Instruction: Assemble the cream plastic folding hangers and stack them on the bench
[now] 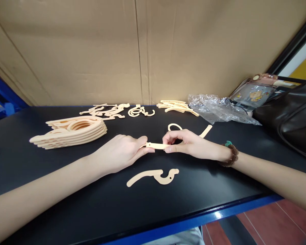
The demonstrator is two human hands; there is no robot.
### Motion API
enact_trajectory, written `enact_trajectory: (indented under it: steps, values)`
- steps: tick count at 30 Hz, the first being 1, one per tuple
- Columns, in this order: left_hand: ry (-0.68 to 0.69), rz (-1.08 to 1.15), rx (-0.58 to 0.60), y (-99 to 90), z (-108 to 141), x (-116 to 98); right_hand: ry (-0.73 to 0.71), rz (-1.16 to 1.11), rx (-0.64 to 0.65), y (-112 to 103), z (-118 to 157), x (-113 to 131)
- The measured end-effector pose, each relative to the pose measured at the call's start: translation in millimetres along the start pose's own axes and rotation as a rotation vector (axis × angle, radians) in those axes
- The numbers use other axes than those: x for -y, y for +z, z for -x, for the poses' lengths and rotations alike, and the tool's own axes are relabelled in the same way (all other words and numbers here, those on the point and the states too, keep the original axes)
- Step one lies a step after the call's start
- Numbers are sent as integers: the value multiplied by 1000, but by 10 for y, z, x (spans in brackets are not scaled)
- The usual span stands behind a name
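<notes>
Both my left hand and right hand pinch closed on one cream strip; left of it, stacked hangers look finished; hook pieces (loose, beyond it) seemingly remain.

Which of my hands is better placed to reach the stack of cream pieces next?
Left, probably: the stack sits nearer your left hand than your right hand. Both hold a cream strip, though.
</notes>
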State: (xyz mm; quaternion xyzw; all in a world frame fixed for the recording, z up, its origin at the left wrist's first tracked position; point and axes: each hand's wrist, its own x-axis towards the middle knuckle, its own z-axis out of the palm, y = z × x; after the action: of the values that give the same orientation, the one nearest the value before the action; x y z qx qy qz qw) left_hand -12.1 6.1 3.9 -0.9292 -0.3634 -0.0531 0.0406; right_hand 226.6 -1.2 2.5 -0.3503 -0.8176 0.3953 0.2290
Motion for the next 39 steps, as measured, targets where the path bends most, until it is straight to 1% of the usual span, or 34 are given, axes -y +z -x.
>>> enact_trajectory:
  steps: [7,12,19,24,26,30,33,39]
  values:
    - [60,-16,-58,30,14,8,-10,-22,1,10,-11,-17]
    - [66,-117,-68,29,19,-4,-6,-48,8,10,-17,-5]
    - [137,-147,-177,82,34,28,2,-50,11,-1,-10,9]
    - [206,-184,-282,79,57,18,-22,-99,15,-1,6,7]
    - [215,-181,-302,73,57,12,-22,-95,12,3,10,13]
    - [217,-165,-320,64,46,0,-12,-48,3,14,17,37]
    - [213,-134,-317,53,40,-8,-34,22,-15,21,21,44]
    - [218,-69,-235,13,21,5,-62,68,-71,38,16,5]
